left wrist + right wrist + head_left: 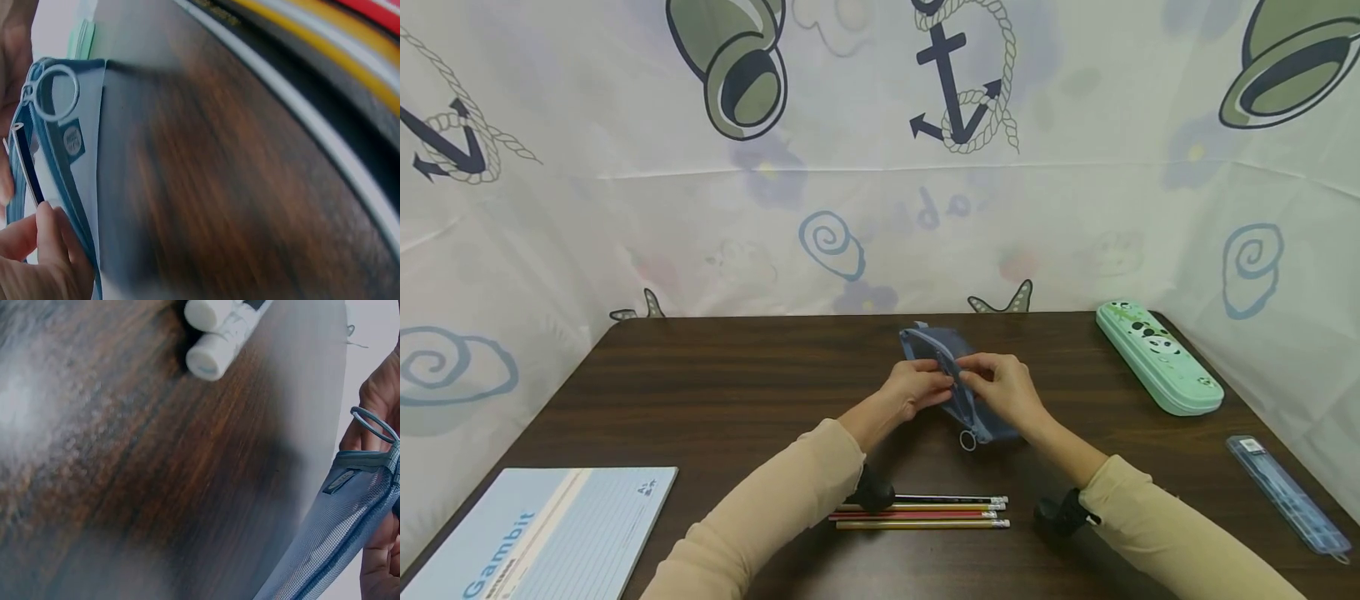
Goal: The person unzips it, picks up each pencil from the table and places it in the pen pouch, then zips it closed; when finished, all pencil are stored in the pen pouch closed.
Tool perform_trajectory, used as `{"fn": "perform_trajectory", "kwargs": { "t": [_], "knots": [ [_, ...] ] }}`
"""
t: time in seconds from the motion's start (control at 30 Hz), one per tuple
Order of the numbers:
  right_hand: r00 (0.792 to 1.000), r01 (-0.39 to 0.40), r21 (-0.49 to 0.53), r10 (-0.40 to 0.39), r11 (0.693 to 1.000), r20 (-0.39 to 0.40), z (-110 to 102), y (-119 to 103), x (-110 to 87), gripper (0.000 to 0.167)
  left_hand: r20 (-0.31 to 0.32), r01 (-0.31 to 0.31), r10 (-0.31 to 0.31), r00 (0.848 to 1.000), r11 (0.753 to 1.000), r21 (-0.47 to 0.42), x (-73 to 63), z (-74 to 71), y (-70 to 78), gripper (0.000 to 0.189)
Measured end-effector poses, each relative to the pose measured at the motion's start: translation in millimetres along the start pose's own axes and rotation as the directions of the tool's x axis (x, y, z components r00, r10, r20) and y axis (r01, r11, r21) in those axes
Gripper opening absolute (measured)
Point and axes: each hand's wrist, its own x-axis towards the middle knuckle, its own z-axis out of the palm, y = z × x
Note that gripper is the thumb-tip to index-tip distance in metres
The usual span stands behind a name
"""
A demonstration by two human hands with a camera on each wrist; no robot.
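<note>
One blue pouch [962, 407], lengthwise aslant, ringed end nearest

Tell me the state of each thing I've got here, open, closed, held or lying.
Pouch: unzipped, mouth open
Dark pencil: pinched by the left hand
Right hand: holding the pouch's edge
Four pencils: lying side by side
Green case: closed
Notebook: closed
Clear case: can't tell whether closed

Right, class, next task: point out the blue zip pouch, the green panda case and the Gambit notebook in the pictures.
Blue zip pouch [972, 407]: head view, on its fabric towards the near end.
Green panda case [1159, 358]: head view, middle of its lid.
Gambit notebook [574, 533]: head view, middle of its front cover.
</note>
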Motion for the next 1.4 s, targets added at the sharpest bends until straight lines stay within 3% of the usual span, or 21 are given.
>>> {"fn": "perform_trajectory", "kwargs": {
  "t": [0.33,0.43,0.53,0.63,0.73,0.8,0.87,0.93,1.03,1.2,1.4],
  "knots": [
    [1.0,-0.002,0.013,0.002,1.0,-0.005,1,0,-0.3,0.021,0.027,-0.05,0.051,0.998,0.998,-0.025,-1.2,3.5,-8.5,0.056],
    [1.0,0.0,0.0,0.0,1.0,-0.009,-1,2,0.1,0.021,0.075,-0.063,0.064,0.995,0.998,-0.015,-6.2,-1.6,-8.9,0.052],
    [1.0,0.007,-0.015,-0.007,1.0,-0.018,-3,4,1.1,0.021,0.171,-0.056,0.048,0.984,0.998,0.042,-15.5,-10.8,-7.3,0.046],
    [0.999,0.012,-0.027,-0.012,1.0,-0.031,-5,5,2.0,0.02,0.325,-0.042,-0.023,0.945,0.98,0.192,-26.2,-24.8,-5.1,0.039],
    [0.999,0.015,-0.028,-0.016,0.999,-0.041,-7,6,2.9,0.019,0.456,-0.067,-0.125,0.881,0.922,0.382,-36.2,-40.2,-4.1,0.033],
    [0.999,0.015,-0.027,-0.016,1.0,-0.045,-7,7,3.2,0.02,0.506,-0.086,-0.193,0.84,0.874,0.477,-41.6,-49.1,-5.2,0.03],
    [0.999,0.013,-0.024,-0.014,1.0,-0.047,-8,8,3.4,0.02,0.53,-0.112,-0.241,0.813,0.828,0.549,-46.5,-56.1,-7.6,0.028],
    [0.999,0.009,-0.022,-0.01,1.0,-0.046,-9,8,3.3,0.02,0.555,-0.144,-0.267,0.788,0.797,0.587,-50.3,-60.9,-10.8,0.027],
    [0.999,-0.001,-0.02,0.0,1.0,-0.042,-10,9,2.7,0.02,0.585,-0.2,-0.262,0.768,0.769,0.607,-54.8,-64.8,-15.8,0.025],
    [0.999,-0.012,-0.019,0.011,1.0,-0.037,-9,9,1.5,0.021,0.621,-0.288,-0.224,0.751,0.735,0.614,-57.3,-66.2,-20.0,0.024],
    [0.999,-0.021,-0.006,0.021,1.0,-0.038,-9,10,-0.1,0.021,0.629,-0.347,-0.187,0.755,0.7,0.625,-59.3,-65.6,-21.7,0.023]
  ]
}}
